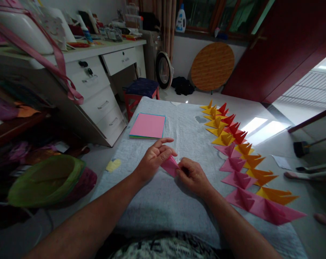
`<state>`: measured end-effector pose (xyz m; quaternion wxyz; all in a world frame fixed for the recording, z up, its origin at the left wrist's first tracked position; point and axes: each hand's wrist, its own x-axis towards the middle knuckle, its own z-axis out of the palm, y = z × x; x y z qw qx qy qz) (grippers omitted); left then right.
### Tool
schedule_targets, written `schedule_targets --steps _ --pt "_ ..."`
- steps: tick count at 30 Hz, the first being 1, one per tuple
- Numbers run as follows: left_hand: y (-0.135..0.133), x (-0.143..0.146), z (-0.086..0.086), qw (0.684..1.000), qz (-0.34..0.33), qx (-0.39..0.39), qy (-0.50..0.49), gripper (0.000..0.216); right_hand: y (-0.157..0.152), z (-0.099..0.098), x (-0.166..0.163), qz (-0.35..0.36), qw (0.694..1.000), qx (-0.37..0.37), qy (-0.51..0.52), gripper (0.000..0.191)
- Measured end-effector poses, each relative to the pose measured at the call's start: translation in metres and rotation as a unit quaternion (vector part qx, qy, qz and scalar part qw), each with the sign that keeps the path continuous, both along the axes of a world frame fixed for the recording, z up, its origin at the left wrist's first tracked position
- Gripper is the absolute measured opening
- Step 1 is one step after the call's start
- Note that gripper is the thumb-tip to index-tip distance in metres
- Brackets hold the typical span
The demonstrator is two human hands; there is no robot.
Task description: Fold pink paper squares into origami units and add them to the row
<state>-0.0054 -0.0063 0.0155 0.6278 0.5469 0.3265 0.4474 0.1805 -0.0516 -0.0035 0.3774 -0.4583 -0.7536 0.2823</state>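
A small pink folded paper (169,166) lies on the grey cloth-covered table (184,133), held between both hands. My left hand (153,158) pinches its left side with thumb and fingers, the index finger stretched out above. My right hand (193,175) is closed on its right end, fingers curled down on it. A stack of coloured paper sheets (148,126), pink on top, lies beyond my left hand.
Along the table's right side run rows of folded paper pieces: yellow (216,124), red (233,128), orange (260,172) and pink (244,190). A white desk with drawers (98,86) stands left, a green basket (44,180) on the floor, a red stool (141,93) behind.
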Motion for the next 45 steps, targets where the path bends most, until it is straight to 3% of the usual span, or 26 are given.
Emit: schedule_targets --steps 5,14,20,28,45 --pt "0.0066 0.0005 0.0019 0.997 -0.035 -0.037 0.063 0.034 -0.0012 -0.001 -0.0007 0.016 1.0 -0.001 -0.017 0.015" --pt "0.0083 -0.0026 0.0041 0.985 -0.096 -0.001 0.144 0.026 -0.0011 -0.0003 0.0009 -0.001 1.0 -0.009 -0.001 0.015" --pt "0.0048 -0.0004 0.0033 0.983 -0.079 0.034 0.161 0.021 -0.0007 0.0014 0.0021 -0.008 1.0 -0.01 0.023 0.018" --pt "0.006 -0.0019 -0.0015 0.982 -0.063 0.009 0.179 0.024 -0.0012 0.0002 0.0028 -0.005 1.0 0.008 0.016 0.019" --pt "0.0059 -0.0017 0.0007 0.967 -0.057 0.12 0.217 0.017 -0.0004 -0.0029 0.0032 -0.024 0.999 0.021 0.018 0.016"
